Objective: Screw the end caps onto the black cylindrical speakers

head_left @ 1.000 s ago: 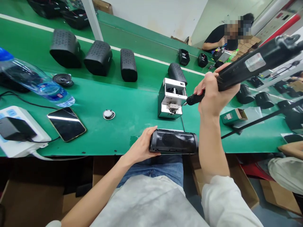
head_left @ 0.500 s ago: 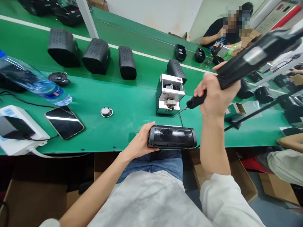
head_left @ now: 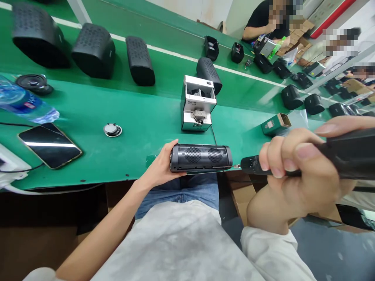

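Observation:
At the bench's front edge, my left hand (head_left: 159, 168) is closed around the left end of a black speaker (head_left: 202, 157), which lies on its side with two perforated round areas facing up. My right hand (head_left: 301, 168) grips a black electric screwdriver (head_left: 345, 154), held level to the right of the speaker. Its bit points left and meets the speaker's lower right end; whether a screw is there cannot be made out. Just behind the speaker stands a silver-and-black screw feeder (head_left: 198, 104).
A phone (head_left: 50, 145), water bottle (head_left: 26, 101), white power strip (head_left: 14, 166) and loose round speaker driver (head_left: 112, 130) lie to the left. Black speaker housings (head_left: 94, 50) line the back. A green box (head_left: 275, 124) stands at right. A person (head_left: 263, 23) sits across the bench.
My right hand has brought the screwdriver down from a raised, slanted position to level, with its bit at the speaker's right end. My left hand keeps its hold. The view has shifted rightward.

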The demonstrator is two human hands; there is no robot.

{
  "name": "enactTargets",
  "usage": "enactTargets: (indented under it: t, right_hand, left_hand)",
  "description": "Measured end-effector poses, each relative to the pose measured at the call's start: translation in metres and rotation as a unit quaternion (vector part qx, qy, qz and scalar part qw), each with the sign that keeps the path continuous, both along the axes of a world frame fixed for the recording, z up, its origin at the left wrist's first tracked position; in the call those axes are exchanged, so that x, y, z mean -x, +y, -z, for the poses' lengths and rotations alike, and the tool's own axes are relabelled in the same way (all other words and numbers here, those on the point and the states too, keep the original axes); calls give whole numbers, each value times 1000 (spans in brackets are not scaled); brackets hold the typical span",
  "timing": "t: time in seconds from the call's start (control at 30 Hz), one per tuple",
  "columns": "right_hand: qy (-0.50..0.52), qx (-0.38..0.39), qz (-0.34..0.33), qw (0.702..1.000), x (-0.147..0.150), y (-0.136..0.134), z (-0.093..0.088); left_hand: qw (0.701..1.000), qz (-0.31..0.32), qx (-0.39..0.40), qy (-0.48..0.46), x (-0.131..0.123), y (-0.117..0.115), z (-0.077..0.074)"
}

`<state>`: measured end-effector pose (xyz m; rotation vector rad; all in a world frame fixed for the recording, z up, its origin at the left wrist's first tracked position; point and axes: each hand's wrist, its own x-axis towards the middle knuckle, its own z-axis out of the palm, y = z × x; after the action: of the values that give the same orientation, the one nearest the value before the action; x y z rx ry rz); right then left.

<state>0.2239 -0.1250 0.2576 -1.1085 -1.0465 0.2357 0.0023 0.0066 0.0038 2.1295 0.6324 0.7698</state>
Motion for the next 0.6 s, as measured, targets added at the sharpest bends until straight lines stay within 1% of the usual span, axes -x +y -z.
enactTargets:
  t: [0.03, 0.07, 0.13, 0.17, 0.23, 0.27, 0.33, 0.4, 0.5, 0.6]
  right_hand:
    - [20, -32, 1, 999, 5, 2, 4]
    - [31, -44, -2, 999, 8, 3, 8]
    - [27, -27, -16, 999, 8, 5, 20]
    - [16, -23, -32, 999, 5, 6, 28]
    - [-5, -8, -84, 996, -2, 7, 46]
    - [-6, 2, -111, 994, -5, 9, 54]
    - [9, 8, -144, 990, -10, 13, 69]
    - [29, -5, -161, 987, -11, 17, 77]
    - [40, -22, -173, 984, -8, 19, 86]
    - [37, -30, -172, 984, -8, 16, 94]
  left_hand:
    - [1000, 0, 1, 1, 0, 0, 0]
    - [1000, -1, 2, 3, 1, -1, -1]
    - [1000, -2, 4, 8, 1, -1, -2]
    - [1000, -3, 2, 11, 1, -2, -3]
    - [1000, -3, -7, 12, 1, -2, -4]
    - [1000, -3, -11, 12, 1, -2, -5]
    - [1000, -4, -17, 15, 1, -2, -3]
    - [1000, -5, -17, 19, 3, -2, -1]
    - [1000, -16, -13, 21, 8, -4, 4]
    - [999, -45, 3, 11, 5, -9, 2]
